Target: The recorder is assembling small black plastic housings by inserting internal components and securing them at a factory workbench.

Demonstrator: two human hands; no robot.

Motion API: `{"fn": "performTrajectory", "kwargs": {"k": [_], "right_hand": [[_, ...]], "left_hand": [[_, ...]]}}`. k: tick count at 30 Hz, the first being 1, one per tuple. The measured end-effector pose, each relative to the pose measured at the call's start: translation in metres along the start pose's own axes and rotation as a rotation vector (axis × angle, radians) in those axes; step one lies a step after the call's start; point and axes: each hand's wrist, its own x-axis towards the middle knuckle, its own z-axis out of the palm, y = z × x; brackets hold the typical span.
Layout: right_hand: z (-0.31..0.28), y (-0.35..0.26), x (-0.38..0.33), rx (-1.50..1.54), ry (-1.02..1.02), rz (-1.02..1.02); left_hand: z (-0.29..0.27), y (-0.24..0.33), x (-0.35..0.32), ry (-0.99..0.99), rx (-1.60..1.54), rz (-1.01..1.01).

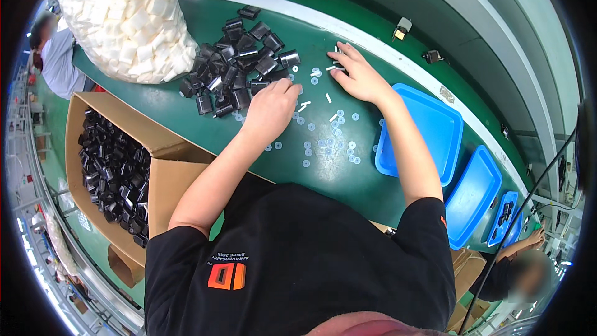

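My left hand is over the green table at the right edge of a pile of black plastic housings. Its fingers are curled together; whatever is in them is hidden. Farther to the right, my right hand rests with its fingers apart among small white pins, a few of them at its fingertips. Translucent round washers lie scattered between the two hands and nearer to me, with more pins among them.
A clear bag of white foam-like pieces stands far left. Below it is a cardboard box full of black parts. Blue trays line the table's right side, with another blue tray beyond. Other people are at both sides.
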Motion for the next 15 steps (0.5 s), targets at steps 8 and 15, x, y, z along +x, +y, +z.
{"fn": "performTrajectory", "kwargs": {"k": [8,15], "right_hand": [[0.020,-0.020,-0.024,-0.163,0.241,-0.193],[0.018,-0.026,-0.020,-0.217,0.219,-0.158]], "left_hand": [[0.012,0.000,0.014,-0.129,-0.002,-0.044],[0.010,0.004,0.023,-0.189,0.016,-0.118]]}}
